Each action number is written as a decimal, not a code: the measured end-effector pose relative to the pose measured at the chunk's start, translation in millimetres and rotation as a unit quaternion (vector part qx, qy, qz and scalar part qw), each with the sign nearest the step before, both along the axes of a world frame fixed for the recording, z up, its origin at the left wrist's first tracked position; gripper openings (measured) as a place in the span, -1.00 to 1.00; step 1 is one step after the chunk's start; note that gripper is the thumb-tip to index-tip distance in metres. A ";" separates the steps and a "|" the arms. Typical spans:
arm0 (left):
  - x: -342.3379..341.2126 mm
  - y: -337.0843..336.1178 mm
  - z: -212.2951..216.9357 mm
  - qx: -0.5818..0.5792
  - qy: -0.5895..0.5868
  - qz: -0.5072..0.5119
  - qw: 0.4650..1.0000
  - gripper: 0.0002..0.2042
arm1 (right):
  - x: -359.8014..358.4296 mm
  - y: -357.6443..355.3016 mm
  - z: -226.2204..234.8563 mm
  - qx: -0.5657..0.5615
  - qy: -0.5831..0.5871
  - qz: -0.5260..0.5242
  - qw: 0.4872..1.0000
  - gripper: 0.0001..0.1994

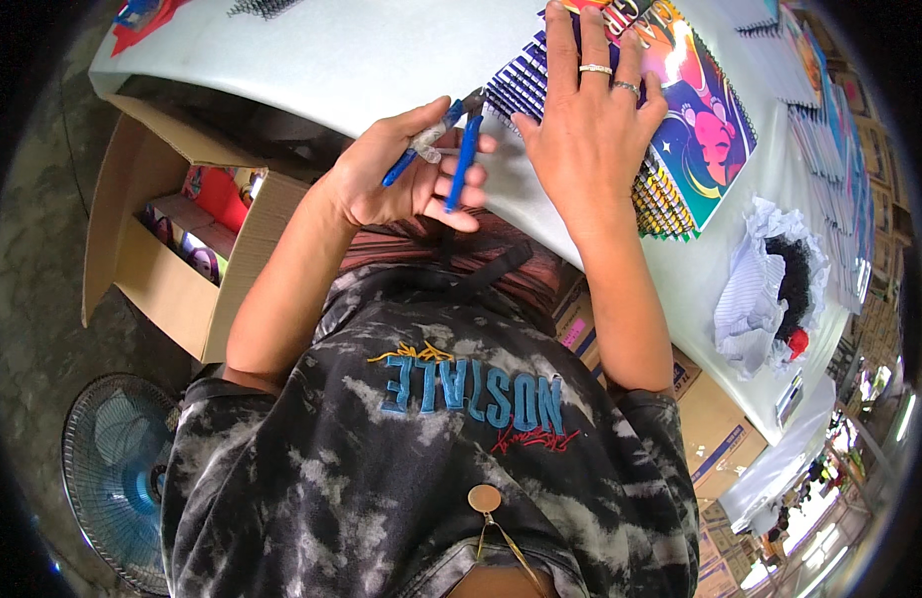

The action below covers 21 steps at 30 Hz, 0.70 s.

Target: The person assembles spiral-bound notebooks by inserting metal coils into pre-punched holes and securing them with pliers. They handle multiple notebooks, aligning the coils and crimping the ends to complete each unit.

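My left hand (406,169) holds small cutting pliers (465,164) with blue handles, one wrapped in whitish tape. The handles are spread, and my fingers lie loosely around and beneath them. The dark jaws point at the near-left corner of a fanned stack of spiral-bound notebooks (718,130), at the end of the coils; I cannot tell if they touch. My right hand (590,140) rests palm down on the notebooks, its fingers stretched out, with rings on two of them. The top cover is colourful, with a pink cartoon figure. Rows of dark coils (526,80) show at the left.
The notebooks lie on a white table (381,60). Right of them sits crumpled paper (750,289) with black scraps inside; further right stand tall notebook stacks (819,149). An open cardboard box (162,269) and a fan (117,468) stand at the left.
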<state>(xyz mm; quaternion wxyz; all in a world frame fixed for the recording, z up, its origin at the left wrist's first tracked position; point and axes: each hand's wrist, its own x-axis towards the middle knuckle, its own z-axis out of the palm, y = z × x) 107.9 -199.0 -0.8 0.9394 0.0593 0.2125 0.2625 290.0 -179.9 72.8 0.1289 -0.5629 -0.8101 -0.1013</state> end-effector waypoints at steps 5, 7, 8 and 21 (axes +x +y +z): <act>4.1 1.4 26.4 0.112 0.284 -0.077 0.949 -0.47 | -1.1 1.2 -3.1 0.014 -0.003 0.002 1.000 -0.06; 11.9 0.5 34.7 0.153 0.379 -0.101 0.907 -0.48 | -1.3 0.2 -3.9 0.035 -0.026 0.002 0.999 -0.13; 15.0 1.7 37.3 0.175 0.425 -0.114 0.881 -0.48 | -0.7 0.2 -5.2 0.047 -0.037 0.000 0.998 -0.17; -9.0 10.2 32.9 0.124 0.323 -0.064 0.936 -0.43 | -0.1 0.6 -13.3 0.062 -0.027 0.013 0.998 -0.40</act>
